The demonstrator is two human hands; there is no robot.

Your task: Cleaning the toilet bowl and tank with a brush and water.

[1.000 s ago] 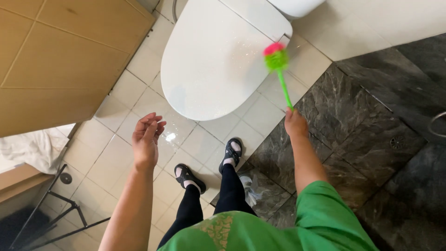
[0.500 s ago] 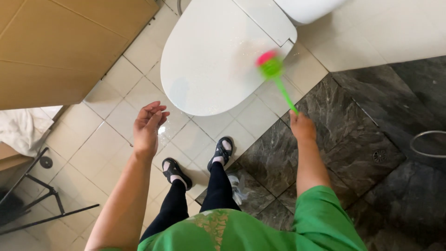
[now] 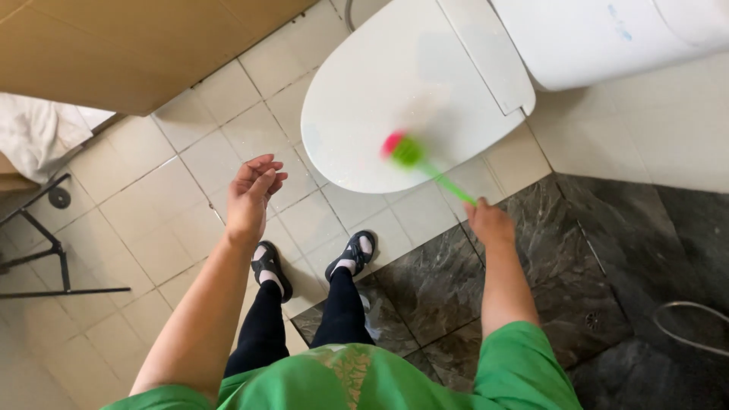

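The white oval toilet with its lid shut [image 3: 395,99] fills the upper middle of the frame, where a second ago it sat further left and smaller; the view has swung toward it. The floor of pale square tiles [image 3: 152,197] covers the left, meeting dark marbled stone tiles [image 3: 623,258] at lower right. The right hand [image 3: 490,222], right of centre, is closed around the handle of the green plastic toilet brush with a pink-and-green head [image 3: 410,149]. That head has come down from beside the lid's right edge to lie blurred over the lid's lower front, so the brushing now appears to be on the lid itself. The left hand [image 3: 253,196], left of centre, stays empty, fingers loosely curled, over the pale tiles.
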